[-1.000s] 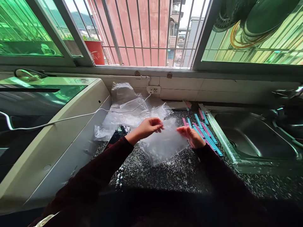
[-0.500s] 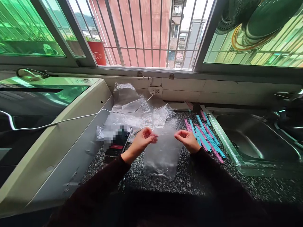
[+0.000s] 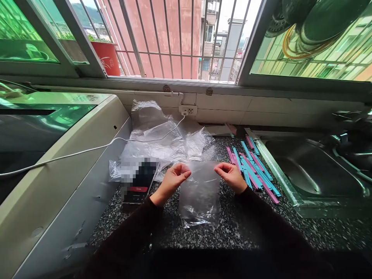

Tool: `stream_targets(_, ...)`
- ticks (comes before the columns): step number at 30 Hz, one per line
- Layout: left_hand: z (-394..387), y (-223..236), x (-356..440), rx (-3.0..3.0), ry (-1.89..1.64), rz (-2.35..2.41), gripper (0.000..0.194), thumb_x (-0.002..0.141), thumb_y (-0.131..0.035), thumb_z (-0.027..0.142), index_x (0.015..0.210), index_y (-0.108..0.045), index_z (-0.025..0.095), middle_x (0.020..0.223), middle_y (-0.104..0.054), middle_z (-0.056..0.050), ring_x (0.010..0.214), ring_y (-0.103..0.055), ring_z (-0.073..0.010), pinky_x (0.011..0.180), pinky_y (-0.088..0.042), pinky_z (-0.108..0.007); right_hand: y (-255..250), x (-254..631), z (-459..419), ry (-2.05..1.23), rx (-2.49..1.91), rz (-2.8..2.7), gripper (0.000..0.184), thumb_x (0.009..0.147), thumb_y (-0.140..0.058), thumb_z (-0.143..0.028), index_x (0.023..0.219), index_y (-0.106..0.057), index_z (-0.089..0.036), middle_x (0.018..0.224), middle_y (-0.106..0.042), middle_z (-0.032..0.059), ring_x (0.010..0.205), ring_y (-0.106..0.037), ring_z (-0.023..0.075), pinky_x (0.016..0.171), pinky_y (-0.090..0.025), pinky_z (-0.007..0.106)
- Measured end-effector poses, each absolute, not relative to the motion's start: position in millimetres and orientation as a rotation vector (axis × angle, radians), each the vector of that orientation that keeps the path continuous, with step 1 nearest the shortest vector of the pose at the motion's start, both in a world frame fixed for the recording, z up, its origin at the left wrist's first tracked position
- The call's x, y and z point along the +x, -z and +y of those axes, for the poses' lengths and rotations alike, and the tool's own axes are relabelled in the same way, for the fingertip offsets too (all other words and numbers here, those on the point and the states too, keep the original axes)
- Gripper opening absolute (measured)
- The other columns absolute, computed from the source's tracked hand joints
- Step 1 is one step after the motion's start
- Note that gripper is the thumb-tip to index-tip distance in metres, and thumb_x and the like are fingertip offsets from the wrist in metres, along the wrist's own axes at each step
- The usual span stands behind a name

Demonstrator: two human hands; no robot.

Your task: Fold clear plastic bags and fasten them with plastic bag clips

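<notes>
Left hand (image 3: 175, 177): thumb and forefinger pinched together at the upper left corner of the clear plastic bag (image 3: 200, 197); right hand (image 3: 232, 177): same pinch at the upper right corner; the bag is spread between both hands, above the speckled countertop (image 3: 232, 232); contact of its lower edge with the surface cannot be determined. Phone (image 3: 142, 182): beside the left hand; pink and blue strips (image 3: 255, 170): piled beyond the right hand, near the sink (image 3: 299, 170); further clear plastic (image 3: 162, 135): heaped behind, below the wall socket (image 3: 188, 111).
</notes>
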State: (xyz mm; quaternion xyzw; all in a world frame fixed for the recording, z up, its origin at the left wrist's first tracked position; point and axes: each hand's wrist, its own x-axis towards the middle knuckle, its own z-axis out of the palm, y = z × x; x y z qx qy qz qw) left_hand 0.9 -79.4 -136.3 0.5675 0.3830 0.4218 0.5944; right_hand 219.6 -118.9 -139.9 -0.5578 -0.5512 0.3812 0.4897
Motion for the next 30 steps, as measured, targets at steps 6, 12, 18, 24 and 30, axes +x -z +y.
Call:
stream_targets(6, -81.6, 135.9, -6.0, 1.294, -1.039, 0.944, 0.034, 0.065, -0.065, 0.045, 0.061, -0.050, 0.015, 0.054, -0.043, 0.006, 0.051, -0.037, -0.0067, 0.051, -0.030, -0.020, 135.4, 219.1, -123.9, -0.894, -1.349, -1.437, 0.033, 0.072, -0.060, -0.049, 0.064, -0.058, -0.018, 0.061, -0.053, -0.0001, 0.060, -0.047, 0.0127, 0.058, -0.040, 0.026)
stream_targets(12, -79.0, 142.1, -5.8, 1.235, -1.065, 0.911, 0.038, 0.063, -0.067, 0.049, 0.061, -0.048, 0.015, 0.055, -0.045, 0.005, 0.052, -0.040, -0.0068, 0.052, -0.032, -0.021, 133.8, 218.9, -127.5, -0.789, -1.347, -1.457, 0.036, 0.077, -0.053, -0.052, 0.064, -0.056, -0.018, 0.061, -0.052, 0.0008, 0.060, -0.046, 0.0132, 0.057, -0.039, 0.026)
stream_targets(18, -77.8, 145.1, -4.0, 1.103, -0.945, 0.895, 0.040, 0.056, -0.072, 0.048, 0.067, -0.054, 0.014, 0.052, -0.043, 0.006, 0.046, -0.035, -0.0049, 0.046, -0.027, -0.019, 136.1, 219.8, -128.3, -0.810, -1.317, -1.515, 0.035, 0.075, -0.056, -0.052, 0.064, -0.055, -0.019, 0.061, -0.050, 0.0003, 0.059, -0.044, 0.0131, 0.056, -0.038, 0.027)
stream_targets(24, -79.2, 142.8, -2.6, 1.065, -1.058, 0.875, 0.041, 0.054, -0.075, 0.044, 0.057, -0.046, 0.015, 0.052, -0.042, 0.007, 0.049, -0.038, -0.0048, 0.049, -0.031, -0.019, 137.8, 215.4, -127.7, -0.923, -1.331, -1.402, 0.036, 0.067, -0.063, -0.054, 0.072, -0.057, -0.019, 0.064, -0.053, -0.0003, 0.060, -0.046, 0.0126, 0.057, -0.040, 0.026)
stream_targets(30, -80.5, 139.6, -3.9, 1.048, -0.859, 0.882, 0.047, 0.057, -0.070, 0.052, 0.082, -0.055, 0.016, 0.074, -0.059, -0.001, 0.055, -0.050, -0.0089, 0.048, -0.033, -0.020, 142.1, 217.1, -123.1, -0.990, -1.352, -1.312, 0.036, 0.063, -0.067, -0.053, 0.065, -0.057, -0.018, 0.059, -0.050, -0.0018, 0.056, -0.044, 0.0108, 0.056, -0.039, 0.026)
